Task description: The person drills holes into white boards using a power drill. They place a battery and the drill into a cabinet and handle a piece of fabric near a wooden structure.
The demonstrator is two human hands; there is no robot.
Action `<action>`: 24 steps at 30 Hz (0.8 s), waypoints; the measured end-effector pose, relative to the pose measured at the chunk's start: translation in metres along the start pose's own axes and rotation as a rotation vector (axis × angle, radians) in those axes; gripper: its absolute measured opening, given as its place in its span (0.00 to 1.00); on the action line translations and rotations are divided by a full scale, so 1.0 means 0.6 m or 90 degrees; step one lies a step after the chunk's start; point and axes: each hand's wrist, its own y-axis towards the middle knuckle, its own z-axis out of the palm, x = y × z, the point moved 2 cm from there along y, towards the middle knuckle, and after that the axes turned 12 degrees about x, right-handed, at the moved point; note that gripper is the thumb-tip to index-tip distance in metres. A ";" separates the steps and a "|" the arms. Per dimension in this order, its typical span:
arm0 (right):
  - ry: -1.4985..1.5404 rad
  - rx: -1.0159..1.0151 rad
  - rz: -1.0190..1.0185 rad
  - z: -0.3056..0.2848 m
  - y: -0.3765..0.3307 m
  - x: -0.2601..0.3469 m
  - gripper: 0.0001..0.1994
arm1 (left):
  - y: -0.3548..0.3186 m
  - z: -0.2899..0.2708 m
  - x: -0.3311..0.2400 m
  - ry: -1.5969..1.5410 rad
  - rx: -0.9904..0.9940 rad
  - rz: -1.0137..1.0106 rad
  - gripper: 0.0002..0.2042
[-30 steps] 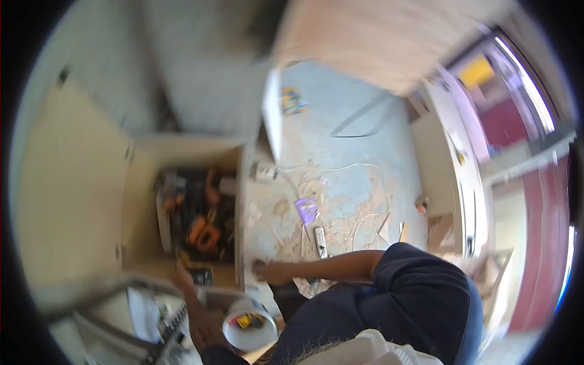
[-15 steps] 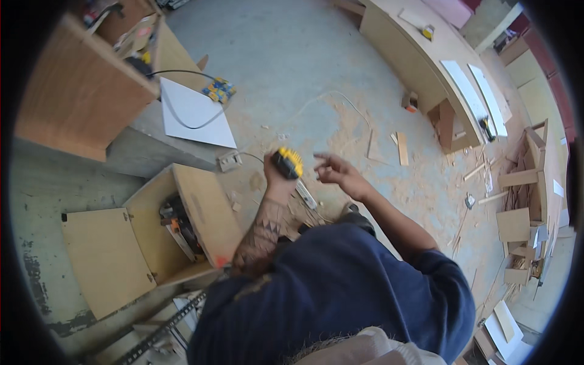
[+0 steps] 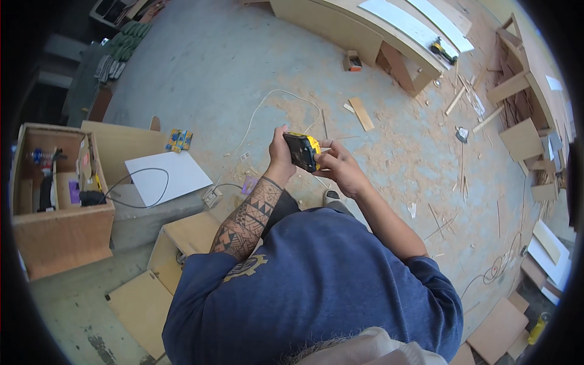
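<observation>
A yellow and black tape measure (image 3: 302, 151) is held up in front of my chest, over the sawdust-strewn concrete floor. My left hand (image 3: 279, 157), at the end of a tattooed forearm, grips its left side from behind. My right hand (image 3: 338, 168) closes on its right side, fingertips on the yellow case. My dark blue shirt fills the lower part of the view and hides the ground below me.
An open wooden box (image 3: 61, 225) of tools stands at the left. A white sheet (image 3: 173, 171) with a black cable lies on a concrete block. A white cord (image 3: 267, 100) and wood offcuts (image 3: 361, 114) lie ahead. A long wooden bench (image 3: 340, 27) runs at the back; boards (image 3: 523, 140) are stacked right.
The view has swung from the tool box to the open floor. My left hand brought the tape measure up, and my right hand, open half a second ago, now holds it too.
</observation>
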 end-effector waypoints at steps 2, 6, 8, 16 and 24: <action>-0.016 -0.004 0.027 -0.037 0.004 0.023 0.25 | 0.025 0.022 -0.003 0.091 -0.026 0.021 0.23; -0.081 0.008 0.107 -0.110 0.035 0.063 0.18 | 0.077 0.067 -0.008 0.202 0.001 -0.062 0.22; -0.116 0.026 0.157 -0.136 0.054 0.089 0.14 | 0.105 0.089 -0.006 0.237 0.011 -0.089 0.22; -0.185 0.001 0.212 -0.235 0.173 0.185 0.14 | 0.247 0.173 -0.013 0.205 0.084 -0.192 0.26; -0.177 -0.023 0.223 -0.344 0.267 0.315 0.13 | 0.443 0.282 -0.065 0.228 0.211 -0.291 0.24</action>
